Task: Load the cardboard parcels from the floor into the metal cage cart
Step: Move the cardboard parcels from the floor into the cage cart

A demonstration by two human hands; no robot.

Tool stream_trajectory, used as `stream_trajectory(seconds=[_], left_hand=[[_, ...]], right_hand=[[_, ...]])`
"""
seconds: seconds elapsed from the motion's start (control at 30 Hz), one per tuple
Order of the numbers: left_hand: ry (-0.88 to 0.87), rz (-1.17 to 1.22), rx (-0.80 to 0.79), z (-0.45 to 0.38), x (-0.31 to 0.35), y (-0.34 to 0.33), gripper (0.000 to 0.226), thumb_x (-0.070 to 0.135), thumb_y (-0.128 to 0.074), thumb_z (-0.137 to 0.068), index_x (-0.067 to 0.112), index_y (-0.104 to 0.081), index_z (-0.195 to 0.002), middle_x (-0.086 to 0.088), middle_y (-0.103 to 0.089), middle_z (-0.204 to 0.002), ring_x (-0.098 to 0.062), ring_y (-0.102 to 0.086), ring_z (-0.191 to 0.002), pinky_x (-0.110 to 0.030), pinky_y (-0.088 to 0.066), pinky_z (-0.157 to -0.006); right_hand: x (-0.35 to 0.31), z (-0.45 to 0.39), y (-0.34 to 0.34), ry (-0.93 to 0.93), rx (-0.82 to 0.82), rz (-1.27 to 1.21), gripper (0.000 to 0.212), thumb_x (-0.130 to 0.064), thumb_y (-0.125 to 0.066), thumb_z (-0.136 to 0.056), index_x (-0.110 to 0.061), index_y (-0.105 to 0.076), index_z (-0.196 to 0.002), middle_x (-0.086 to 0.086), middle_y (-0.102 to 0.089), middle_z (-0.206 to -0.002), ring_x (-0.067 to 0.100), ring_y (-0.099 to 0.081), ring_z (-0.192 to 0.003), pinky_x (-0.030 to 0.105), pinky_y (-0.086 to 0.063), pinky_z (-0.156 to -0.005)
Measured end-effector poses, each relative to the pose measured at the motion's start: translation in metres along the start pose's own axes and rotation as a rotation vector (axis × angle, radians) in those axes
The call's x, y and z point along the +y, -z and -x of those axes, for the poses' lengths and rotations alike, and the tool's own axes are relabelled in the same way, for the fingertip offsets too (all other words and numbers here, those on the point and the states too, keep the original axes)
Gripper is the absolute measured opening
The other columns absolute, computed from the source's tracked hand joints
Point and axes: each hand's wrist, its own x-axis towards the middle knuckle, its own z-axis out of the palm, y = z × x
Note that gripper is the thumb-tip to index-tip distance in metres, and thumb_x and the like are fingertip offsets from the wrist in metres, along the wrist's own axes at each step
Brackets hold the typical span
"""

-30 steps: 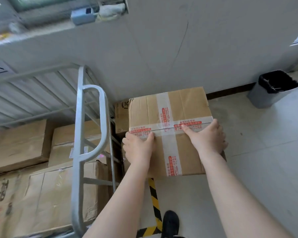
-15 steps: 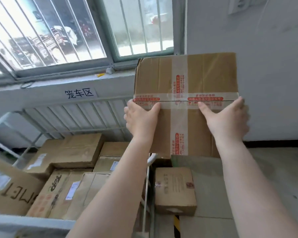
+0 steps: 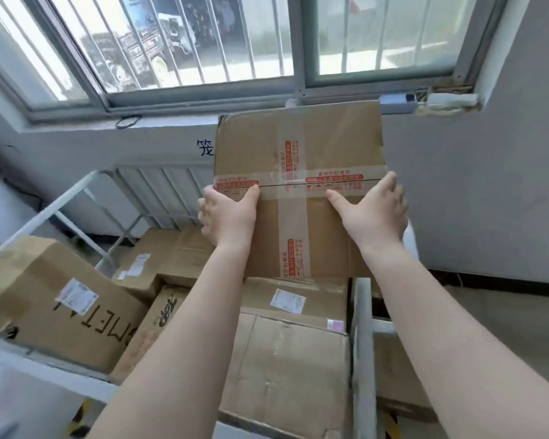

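Observation:
I hold a brown cardboard parcel [image 3: 298, 144], crossed with clear tape printed in red, up in the air over the right side of the metal cage cart [image 3: 362, 327]. My left hand [image 3: 227, 213] grips its left edge, thumb on top. My right hand [image 3: 374, 210] grips the right edge the same way. Several cardboard parcels fill the cart below, among them a large one with black lettering [image 3: 57, 305] at the left and a flat one with a white label [image 3: 295, 302] directly under the held parcel.
The cart's grey right rail [image 3: 362, 359] runs between my arms, and its barred back wall [image 3: 159, 191] stands against the white wall under a barred window [image 3: 203, 42]. Another carton [image 3: 396, 369] sits outside the right rail. Bare floor lies at the right.
The parcel has risen from the floor, where it rested on another carton, and moved left over the cart. Both hands keep the same hold on its edges.

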Motion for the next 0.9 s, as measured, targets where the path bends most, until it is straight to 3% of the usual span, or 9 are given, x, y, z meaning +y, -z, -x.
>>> stream_trajectory(seconds=[0.2,0.4,0.5,0.57,0.7,0.77,0.9], left_hand=[[0.091,-0.109,-0.238,-0.106,-0.093,-0.072,0.082,0.046,-0.066,-0.081,0.005,-0.030,-0.142,-0.016,-0.038,-0.141,-0.035,-0.037,-0.132,-0.043,-0.034,-0.107],[0.214,-0.194,-0.470,-0.165,-0.199,-0.190,0.073,0.042,-0.067,-0.082,0.005,-0.035,-0.136,-0.015,-0.042,-0.138,-0.034,-0.042,-0.128,-0.043,-0.039,-0.103],[0.245,-0.230,-0.499,-0.175,-0.244,-0.242,0.059,0.036,-0.063,-0.083,0.008,-0.042,-0.131,-0.012,-0.046,-0.135,-0.033,-0.047,-0.124,-0.040,-0.042,-0.101],[0.156,-0.256,-0.496,-0.186,-0.258,-0.272,0.049,0.030,-0.060,-0.085,0.011,-0.046,-0.128,-0.011,-0.048,-0.132,-0.032,-0.048,-0.122,-0.036,-0.040,-0.099],[0.123,-0.261,-0.511,-0.215,-0.262,-0.304,0.058,0.024,-0.062,-0.082,0.012,-0.040,-0.134,-0.009,-0.049,-0.135,-0.031,-0.050,-0.123,-0.036,-0.043,-0.096],[0.098,-0.241,-0.516,-0.220,-0.266,-0.307,0.055,0.023,-0.063,-0.082,0.013,-0.043,-0.132,-0.009,-0.050,-0.134,-0.030,-0.052,-0.120,-0.035,-0.044,-0.093],[0.100,-0.238,-0.541,-0.212,-0.289,-0.309,0.047,0.023,-0.065,-0.084,0.014,-0.048,-0.127,-0.010,-0.052,-0.131,-0.031,-0.054,-0.117,-0.039,-0.046,-0.095]], right_hand=[[0.021,-0.058,-0.134,-0.181,-0.117,0.135,0.103,-0.057,-0.067,-0.077,-0.001,-0.016,-0.146,0.019,-0.031,-0.148,0.037,-0.031,-0.135,0.049,-0.033,-0.105],[0.108,-0.120,-0.254,-0.440,-0.267,0.178,0.095,-0.050,-0.073,-0.075,-0.005,-0.025,-0.143,0.017,-0.036,-0.145,0.037,-0.036,-0.133,0.047,-0.035,-0.107],[0.159,-0.134,-0.306,-0.526,-0.293,0.200,0.097,-0.053,-0.072,-0.072,-0.007,-0.025,-0.144,0.015,-0.040,-0.143,0.036,-0.040,-0.130,0.047,-0.038,-0.105],[0.185,-0.143,-0.326,-0.537,-0.256,0.253,0.097,-0.057,-0.070,-0.070,-0.008,-0.029,-0.143,0.014,-0.043,-0.141,0.035,-0.043,-0.127,0.044,-0.040,-0.102],[0.207,-0.168,-0.340,-0.516,-0.196,0.206,0.081,-0.057,-0.070,-0.063,-0.016,-0.050,-0.130,0.006,-0.058,-0.127,0.031,-0.056,-0.114,0.038,-0.048,-0.093],[0.208,-0.173,-0.346,-0.493,-0.193,0.202,0.078,-0.051,-0.071,-0.068,-0.014,-0.046,-0.131,0.007,-0.056,-0.129,0.031,-0.054,-0.116,0.040,-0.048,-0.094],[0.218,-0.157,-0.363,-0.484,-0.235,0.284,0.094,-0.052,-0.069,-0.075,-0.009,-0.025,-0.145,0.014,-0.041,-0.142,0.036,-0.043,-0.127,0.048,-0.042,-0.101]])
